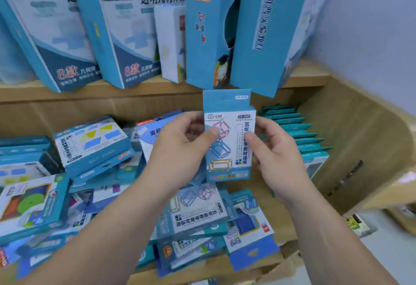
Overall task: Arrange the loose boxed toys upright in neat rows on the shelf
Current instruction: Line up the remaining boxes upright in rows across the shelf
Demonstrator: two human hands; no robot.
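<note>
I hold a small blue-and-white toy box upright in front of the lower shelf, its printed face with cube outlines toward me. My left hand grips its left edge with the thumb across the front. My right hand pinches its right edge. A row of like boxes stands upright at the right end of the shelf, just right of the held box. A heap of loose boxes lies flat and tilted over the left and middle of the shelf, including one matching box under my hands.
Tall blue boxes stand on the wooden upper shelf. A cardboard side wall closes the lower shelf on the right. Bare shelf floor shows between the heap and the standing row. A pale wall lies further right.
</note>
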